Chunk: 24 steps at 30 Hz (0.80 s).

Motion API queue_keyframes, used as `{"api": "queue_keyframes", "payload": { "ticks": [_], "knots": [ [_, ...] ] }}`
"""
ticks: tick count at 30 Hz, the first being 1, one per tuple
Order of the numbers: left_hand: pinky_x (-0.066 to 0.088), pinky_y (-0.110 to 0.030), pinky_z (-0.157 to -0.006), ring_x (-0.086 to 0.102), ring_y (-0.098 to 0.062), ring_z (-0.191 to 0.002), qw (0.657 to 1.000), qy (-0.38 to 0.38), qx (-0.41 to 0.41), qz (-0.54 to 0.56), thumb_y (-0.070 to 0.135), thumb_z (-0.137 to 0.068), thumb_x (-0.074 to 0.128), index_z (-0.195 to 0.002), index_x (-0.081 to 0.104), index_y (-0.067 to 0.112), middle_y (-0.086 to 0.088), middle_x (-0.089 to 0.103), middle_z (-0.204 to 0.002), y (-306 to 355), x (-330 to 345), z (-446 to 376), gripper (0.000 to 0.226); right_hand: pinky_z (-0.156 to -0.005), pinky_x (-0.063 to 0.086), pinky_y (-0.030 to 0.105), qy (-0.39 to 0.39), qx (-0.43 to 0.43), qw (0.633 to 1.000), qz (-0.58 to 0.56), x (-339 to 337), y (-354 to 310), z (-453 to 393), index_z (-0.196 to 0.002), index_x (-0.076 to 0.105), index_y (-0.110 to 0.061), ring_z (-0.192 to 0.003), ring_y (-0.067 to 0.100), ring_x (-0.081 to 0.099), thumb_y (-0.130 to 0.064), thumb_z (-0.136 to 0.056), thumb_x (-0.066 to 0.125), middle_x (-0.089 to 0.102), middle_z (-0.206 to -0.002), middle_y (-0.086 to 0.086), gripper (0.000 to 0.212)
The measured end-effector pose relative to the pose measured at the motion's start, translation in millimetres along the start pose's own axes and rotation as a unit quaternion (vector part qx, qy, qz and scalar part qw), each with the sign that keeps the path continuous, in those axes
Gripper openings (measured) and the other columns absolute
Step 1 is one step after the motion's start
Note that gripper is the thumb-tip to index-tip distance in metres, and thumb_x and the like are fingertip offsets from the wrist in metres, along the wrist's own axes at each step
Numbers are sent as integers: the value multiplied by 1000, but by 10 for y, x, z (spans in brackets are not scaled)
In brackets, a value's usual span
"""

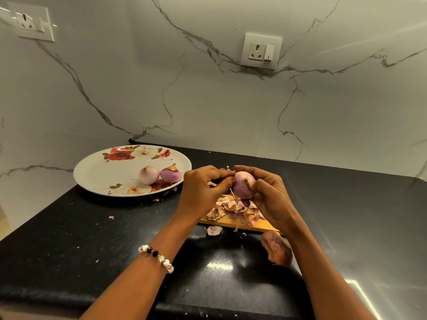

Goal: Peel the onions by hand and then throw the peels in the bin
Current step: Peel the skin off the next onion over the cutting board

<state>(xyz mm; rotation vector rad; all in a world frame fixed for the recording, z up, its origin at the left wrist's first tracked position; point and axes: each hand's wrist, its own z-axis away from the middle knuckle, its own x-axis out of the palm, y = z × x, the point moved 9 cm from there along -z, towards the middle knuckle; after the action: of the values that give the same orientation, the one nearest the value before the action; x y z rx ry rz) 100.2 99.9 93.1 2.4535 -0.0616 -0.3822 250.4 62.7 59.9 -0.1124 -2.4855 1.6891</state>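
A pale purple onion [242, 187] is held above a wooden board [256, 224]. My right hand [270, 197] cups it from the right, thumb by its root end. My left hand [203, 188] pinches at the onion's left side, fingers closed on its skin. A heap of dry onion peels [233, 210] lies on the board under my hands. Two peeled onions [149, 175] [170, 173] rest on the right part of a white flowered plate [104, 174]. No bin is in view.
A large curled peel [276, 248] lies on the black counter [80, 239] by my right forearm. A small purple scrap [213, 230] sits in front of the board. Small flakes dot the counter. A marble wall with two sockets [261, 51] [32, 23] stands behind.
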Motion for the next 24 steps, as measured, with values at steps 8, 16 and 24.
{"api": "queue_keyframes", "payload": {
  "ticks": [8,16,24],
  "knots": [
    [60,-31,-64,69,-13,-72,999,10,-31,13,11,-80,74,-98,75,8,-4,73,-85,-61,-10,8,18,-64,56,30,-5,8,1000,18,37,9,12,-110,70,-17,-102,33,63,-13,-79,49,65,-120,10,37],
    [55,-15,-65,65,-7,-70,999,36,3,-37,8,-82,72,-96,75,8,-5,73,-85,13,-37,18,14,-60,53,30,-7,12,1000,0,55,38,10,-109,71,-16,-95,30,65,-11,-79,48,66,-116,12,38],
    [57,-20,-67,69,-8,-76,1000,13,-16,-2,13,-81,74,-99,75,10,-3,74,-90,10,-2,9,18,-56,54,26,25,-5,1000,9,-35,-22,15,-116,66,-10,-92,27,66,-14,-80,49,67,-113,8,39]
  ]
}}
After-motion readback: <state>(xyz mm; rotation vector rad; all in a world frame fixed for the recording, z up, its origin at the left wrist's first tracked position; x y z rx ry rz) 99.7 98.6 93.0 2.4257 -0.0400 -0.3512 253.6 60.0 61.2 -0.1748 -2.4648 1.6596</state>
